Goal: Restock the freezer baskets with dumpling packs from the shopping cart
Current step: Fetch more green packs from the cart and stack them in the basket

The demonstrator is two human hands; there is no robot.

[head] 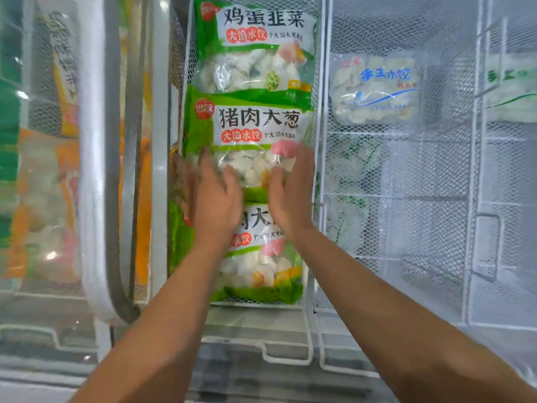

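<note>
1. Left hand (216,196) lies flat with the fingers straight and a bit spread, pressing on the lower part of the middle pack (250,132). The grip isn't closed on anything, it's just palm and fingers on the plastic.
2. Right hand (290,187) is the same deal: fingers straight and together, laid along the right side of that same pack, nothing pinched or held.
3. The middle pack is green and white, with dumplings showing through its clear window. It sits right between and under the two hands, inside the narrow white basket (318,158).
4. Just below the hands there's a near pack (261,263) with the same design. The wrists partly cover its label, and its bottom edge is at the front of the basket.
5. Above the hands, the far pack (258,45) is green too, and the middle pack overlaps its lower edge.
6. Right of the right hand, the next mesh basket holds a pale pack (374,88) with blue writing, well apart from the hands.
7. Left of the left hand there's a glass lid (98,170) with blurry orange packs (66,112) behind it.
</note>
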